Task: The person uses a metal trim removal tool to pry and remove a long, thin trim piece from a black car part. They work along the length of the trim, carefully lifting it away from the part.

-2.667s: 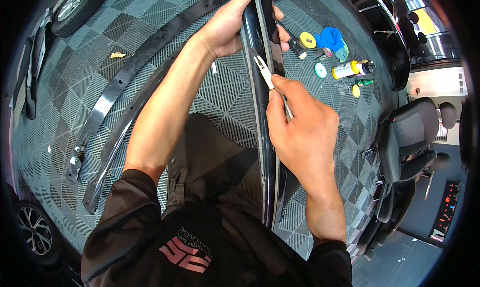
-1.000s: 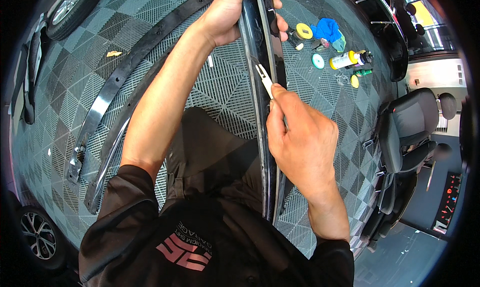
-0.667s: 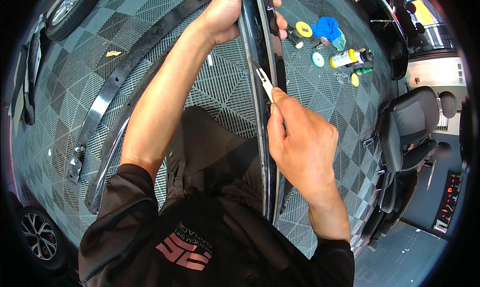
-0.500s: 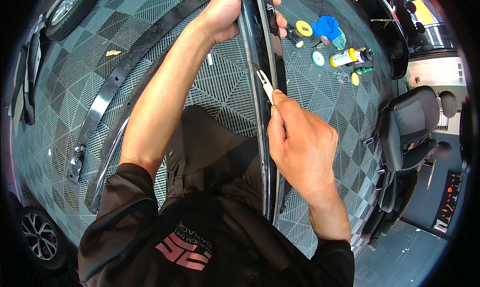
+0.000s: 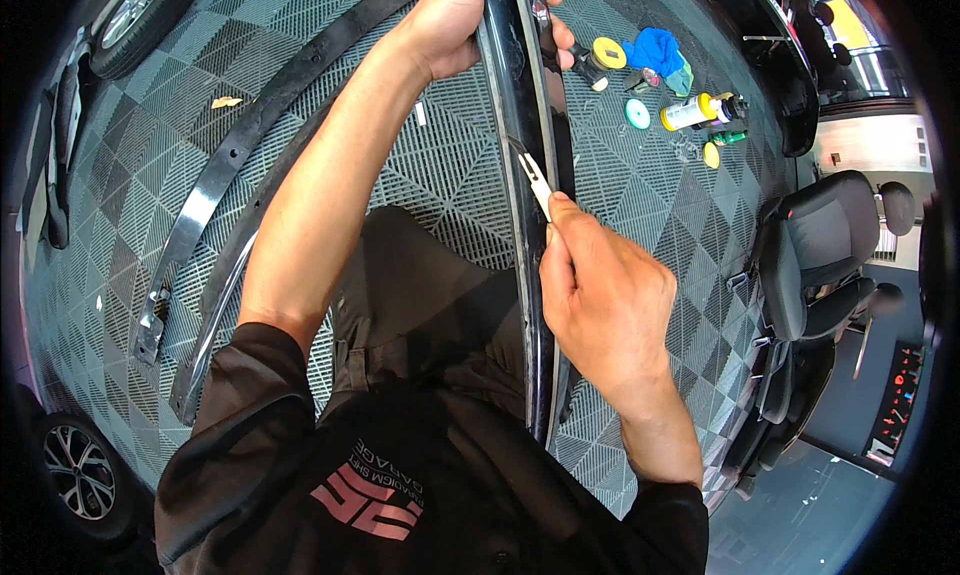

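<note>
Head view: left fingers around one black strip, right fingers around one cream tool, two bars on floor.

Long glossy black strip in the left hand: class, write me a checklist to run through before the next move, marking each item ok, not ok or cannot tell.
1. Left hand gripping the long glossy black strip: ok.
2. Right hand holding the slender white slotted tool: ok.
3. Left hand apart from the tool: ok.
4. Tool touching the strip: cannot tell, its far end is too fine.
5. Grey patterned floor free of loose items: not ok, a blue cloth and yellow-and-white bottle are there.
</note>
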### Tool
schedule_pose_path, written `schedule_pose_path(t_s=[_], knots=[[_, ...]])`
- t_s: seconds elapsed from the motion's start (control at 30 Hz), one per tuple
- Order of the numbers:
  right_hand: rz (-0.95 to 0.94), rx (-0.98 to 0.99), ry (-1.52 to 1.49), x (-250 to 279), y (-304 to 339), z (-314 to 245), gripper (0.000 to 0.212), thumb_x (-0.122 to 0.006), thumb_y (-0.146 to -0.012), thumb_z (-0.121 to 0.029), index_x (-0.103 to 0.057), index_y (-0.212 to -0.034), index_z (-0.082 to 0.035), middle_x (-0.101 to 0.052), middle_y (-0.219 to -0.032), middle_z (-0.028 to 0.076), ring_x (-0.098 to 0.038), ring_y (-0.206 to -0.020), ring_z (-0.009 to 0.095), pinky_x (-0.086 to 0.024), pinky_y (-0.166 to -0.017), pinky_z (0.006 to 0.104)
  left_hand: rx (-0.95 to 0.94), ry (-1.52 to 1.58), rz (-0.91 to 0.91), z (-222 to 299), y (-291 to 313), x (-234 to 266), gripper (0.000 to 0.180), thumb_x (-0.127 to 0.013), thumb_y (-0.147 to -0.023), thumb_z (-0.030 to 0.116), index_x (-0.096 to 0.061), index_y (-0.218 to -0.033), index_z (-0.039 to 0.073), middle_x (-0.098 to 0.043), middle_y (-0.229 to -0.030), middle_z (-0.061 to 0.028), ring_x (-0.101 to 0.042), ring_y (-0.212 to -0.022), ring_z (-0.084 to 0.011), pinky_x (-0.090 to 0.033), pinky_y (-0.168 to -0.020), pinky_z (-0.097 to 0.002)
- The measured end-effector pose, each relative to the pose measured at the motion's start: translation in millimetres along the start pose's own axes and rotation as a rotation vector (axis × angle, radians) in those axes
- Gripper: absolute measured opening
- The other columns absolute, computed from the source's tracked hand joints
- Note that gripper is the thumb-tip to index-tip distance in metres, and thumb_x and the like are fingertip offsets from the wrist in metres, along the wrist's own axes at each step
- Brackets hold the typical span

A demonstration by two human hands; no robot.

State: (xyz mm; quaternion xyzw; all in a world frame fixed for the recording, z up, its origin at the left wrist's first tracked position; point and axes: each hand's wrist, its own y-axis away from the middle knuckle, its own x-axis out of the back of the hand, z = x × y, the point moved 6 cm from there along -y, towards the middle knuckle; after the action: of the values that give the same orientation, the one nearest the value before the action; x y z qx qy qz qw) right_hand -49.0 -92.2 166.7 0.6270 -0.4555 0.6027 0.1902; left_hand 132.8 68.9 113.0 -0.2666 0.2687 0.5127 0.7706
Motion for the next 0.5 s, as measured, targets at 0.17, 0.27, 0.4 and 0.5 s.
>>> schedule_pose_path(t_s=[0.17, 0.27, 0.4, 0.5], knots=[[-0.014, -0.002, 0.022, 1, 5, -1, 0.02, -0.072, -0.087, -0.002, -0.071, -0.107, -0.002, -0.068, -0.072, 0.01, -0.065, -0.056, 0.025, -0.051, -0.053, 0.0359, 0.001, -0.025, -0.011, 0, 0, 0, 0.069, -0.045, -0.101, 0.065, -0.064, -0.097, -0.001, -0.071, -0.078, -0.022, -0.074, -0.072, -0.0377, -0.063, -0.07, -0.0519], [-0.02, -0.006, 0.023, 1, 9, -1, 0.02, -0.072, -0.087, -0.002, -0.071, -0.107, -0.002, -0.067, -0.07, 0.01, -0.064, -0.055, 0.024, -0.051, -0.053, 0.0356, 0.011, -0.03, 0.027, 0, 1, 1, 0.068, -0.046, -0.101, 0.065, -0.064, -0.097, -0.001, -0.071, -0.078, -0.022, -0.074, -0.072, -0.0375, -0.064, -0.068, -0.0522], [-0.018, 0.003, 0.03, 0, 13, 0, 0.021, -0.073, -0.086, -0.002, -0.072, -0.108, -0.002, -0.063, -0.066, 0.009, -0.062, -0.053, 0.024, -0.05, -0.052, 0.0354, 0.016, -0.05, 0.064, 1, 3, 0, 0.068, -0.046, -0.1, 0.065, -0.063, -0.096, -0.001, -0.07, -0.077, -0.0213, -0.074, -0.072, -0.0371, -0.063, -0.067, -0.0519], [-0.039, -0.004, 0.01, 1, 17, 0, 0.022, -0.073, -0.086, -0.002, -0.072, -0.108, -0.002, -0.061, -0.064, 0.008, -0.06, -0.052, 0.023, -0.049, -0.051, 0.0352, -0.018, -0.02, 0.111, 0, 0, 2, 0.068, -0.046, -0.1, 0.066, -0.063, -0.096, -0.001, -0.07, -0.077, -0.0211, -0.073, -0.072, -0.0371, -0.063, -0.068, -0.0523]])
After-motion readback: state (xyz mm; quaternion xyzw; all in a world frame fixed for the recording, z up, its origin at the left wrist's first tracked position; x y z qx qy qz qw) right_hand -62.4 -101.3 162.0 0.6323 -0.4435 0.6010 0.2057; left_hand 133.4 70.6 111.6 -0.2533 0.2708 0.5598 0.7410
